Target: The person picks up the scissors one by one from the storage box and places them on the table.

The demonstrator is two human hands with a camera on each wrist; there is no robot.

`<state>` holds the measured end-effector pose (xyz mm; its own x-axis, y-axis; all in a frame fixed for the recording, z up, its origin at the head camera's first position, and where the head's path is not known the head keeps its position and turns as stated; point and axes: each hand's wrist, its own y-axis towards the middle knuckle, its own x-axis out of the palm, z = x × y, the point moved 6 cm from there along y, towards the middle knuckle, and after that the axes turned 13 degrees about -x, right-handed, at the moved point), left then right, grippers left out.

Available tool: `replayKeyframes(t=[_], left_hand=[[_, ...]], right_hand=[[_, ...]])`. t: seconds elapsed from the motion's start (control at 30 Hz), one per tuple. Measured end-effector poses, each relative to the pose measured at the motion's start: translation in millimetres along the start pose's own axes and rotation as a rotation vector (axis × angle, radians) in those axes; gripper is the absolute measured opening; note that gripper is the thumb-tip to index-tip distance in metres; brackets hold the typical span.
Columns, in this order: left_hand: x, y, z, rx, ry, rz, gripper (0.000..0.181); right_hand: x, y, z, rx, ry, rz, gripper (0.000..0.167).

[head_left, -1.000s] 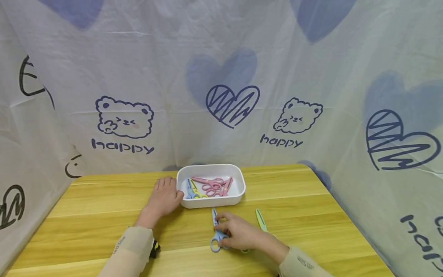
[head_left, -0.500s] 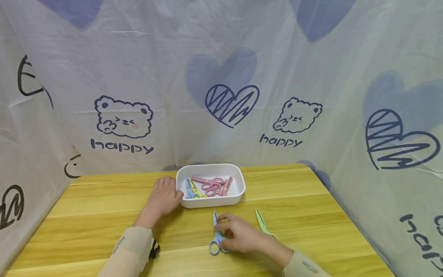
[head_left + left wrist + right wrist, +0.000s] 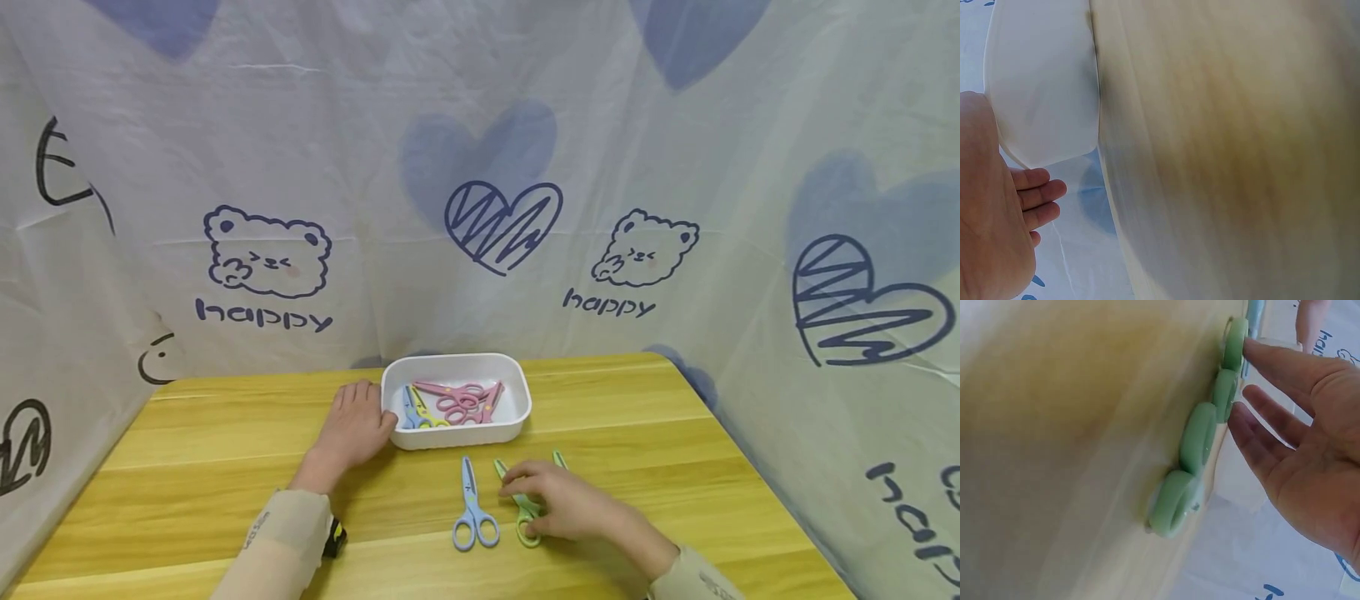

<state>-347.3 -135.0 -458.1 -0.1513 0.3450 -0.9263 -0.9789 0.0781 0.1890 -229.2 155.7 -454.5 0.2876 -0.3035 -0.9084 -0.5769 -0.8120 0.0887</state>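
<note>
**Two hands at a table with a tray of scissors**

The left hand (image 3: 356,425) lies against the left end of the white tray (image 3: 461,437), its fingers extended and its thumb at the near corner of the rim; it is relaxed rather than clenched. The right hand (image 3: 566,500) is over a pair of green scissors (image 3: 527,506), thumb and fingers spread apart and slightly bent. In the right wrist view the fingertips appear at the handle loops; whether they press on them cannot be told, and no closed grip is seen.

These green scissors lie in front of the tray, blade directed away from the person. A second pair of green scissors (image 3: 559,459), mostly hidden behind the right hand, shows its blade tip to the right. To the left, apart from both, a pair of blue scissors (image 3: 472,506) lies on the wood-grain table (image 3: 225,458), its blade pointing toward the tray.

Inside the tray, blue scissors (image 3: 410,410) and yellow scissors (image 3: 422,406) lie side by side at the left; overlapping pink scissors (image 3: 442,389) occupy the middle and right. A printed cloth (image 3: 375,167) hangs behind.
</note>
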Motion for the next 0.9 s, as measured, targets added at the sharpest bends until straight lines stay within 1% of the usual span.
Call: replayKeyframes(t=[0.13, 0.37, 0.5, 0.73, 0.9], left_hand=[[0.4, 0.5, -0.1, 0.005, 0.0, 0.004, 0.044], [3.1, 1.7, -1.1, 0.018, -0.007, 0.009, 0.046], [3.0, 2.0, -0.9, 0.021, -0.01, 0.009, 0.046], [-1.2, 0.3, 0.3, 0.006, -0.017, 0.002, 0.046], [1.4, 1.0, -1.1, 0.007, -0.018, 0.004, 0.046]], right_hand=[[4.0, 0.3, 1.5, 0.019, -0.018, 0.01, 0.048], [6.4, 2.5, 2.9, 0.108, -0.045, 0.081, 0.045], [6.3, 3.2, 2.4, 0.142, -0.043, 0.1, 0.045], [5.8, 3.5, 4.3, 0.146, -0.011, 0.126, 0.045], [1.3, 2.8, 6.5, 0.125, 0.042, 0.157, 0.042]])
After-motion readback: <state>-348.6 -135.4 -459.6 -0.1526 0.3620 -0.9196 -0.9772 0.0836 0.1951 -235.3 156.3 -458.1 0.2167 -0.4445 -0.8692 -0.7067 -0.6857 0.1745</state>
